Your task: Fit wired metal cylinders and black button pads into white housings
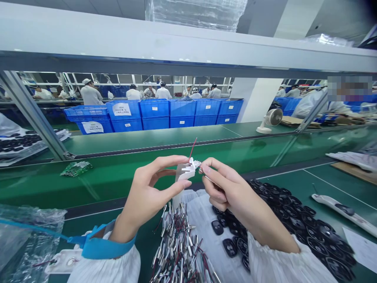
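Note:
Between thumb and fingers, my left hand (154, 186) grips a small white plastic part (187, 169) with slots at its end. A red wire (193, 148) sticks up from the part. Close to its right side, my right hand (220, 181) pinches a thin dark wire that runs to the part; the fingertips hide its end. Below the hands lies a pile of small metal cylinders with wires (179, 247). Black plastic pieces (294, 220) are heaped at the right, some on a white sheet (203, 228).
A long white part (347, 212) lies at the far right. Green boards (77, 168) rest at the left, above clear plastic bags (26, 243). A metal frame (35, 114) crosses overhead. Behind stand blue bins (154, 114), a small fan (272, 118) and several seated people.

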`<state>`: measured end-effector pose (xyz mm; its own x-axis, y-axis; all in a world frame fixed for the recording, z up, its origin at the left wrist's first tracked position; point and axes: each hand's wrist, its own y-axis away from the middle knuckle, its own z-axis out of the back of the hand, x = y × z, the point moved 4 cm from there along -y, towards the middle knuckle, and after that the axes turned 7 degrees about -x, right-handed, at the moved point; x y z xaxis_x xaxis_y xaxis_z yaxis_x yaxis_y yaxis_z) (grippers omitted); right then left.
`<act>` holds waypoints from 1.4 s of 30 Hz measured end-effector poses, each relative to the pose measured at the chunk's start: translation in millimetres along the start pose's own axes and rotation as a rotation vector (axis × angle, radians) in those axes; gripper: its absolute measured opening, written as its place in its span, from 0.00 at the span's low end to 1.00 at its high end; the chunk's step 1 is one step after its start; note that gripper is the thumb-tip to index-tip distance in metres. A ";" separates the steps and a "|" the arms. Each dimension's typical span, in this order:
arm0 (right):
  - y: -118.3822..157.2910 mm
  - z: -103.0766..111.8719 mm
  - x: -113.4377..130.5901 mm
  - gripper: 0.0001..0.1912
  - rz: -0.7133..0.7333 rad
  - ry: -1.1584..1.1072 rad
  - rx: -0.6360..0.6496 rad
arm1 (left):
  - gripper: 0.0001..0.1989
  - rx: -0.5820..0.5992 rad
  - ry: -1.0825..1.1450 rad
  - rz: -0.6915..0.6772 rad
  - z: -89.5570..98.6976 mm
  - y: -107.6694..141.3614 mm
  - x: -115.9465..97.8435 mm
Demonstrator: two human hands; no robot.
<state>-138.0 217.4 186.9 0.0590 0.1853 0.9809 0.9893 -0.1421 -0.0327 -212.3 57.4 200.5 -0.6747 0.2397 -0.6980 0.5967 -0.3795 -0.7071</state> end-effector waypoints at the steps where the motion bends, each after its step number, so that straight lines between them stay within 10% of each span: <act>1: -0.5 0.9 -0.3 0.17 -0.018 -0.011 -0.005 | 0.20 0.005 -0.015 -0.004 0.2 0.0 -0.2; 20: -6.4 16.7 -4.4 0.21 0.054 0.441 -0.086 | 0.23 0.129 -0.261 -0.137 -1.8 -1.1 8.0; 29: -11.2 7.4 -8.7 0.23 -0.012 0.106 -0.014 | 0.20 0.211 -0.244 -0.176 -10.3 -0.8 8.6; 42: -11.0 23.9 10.5 0.15 0.293 0.200 -0.186 | 0.16 0.005 -0.079 0.011 -10.3 -2.4 9.6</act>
<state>-145.0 244.2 193.0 0.2900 -0.0794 0.9537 0.8923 -0.3378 -0.2995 -215.8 69.7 194.3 -0.7006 0.1641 -0.6944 0.6020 -0.3864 -0.6988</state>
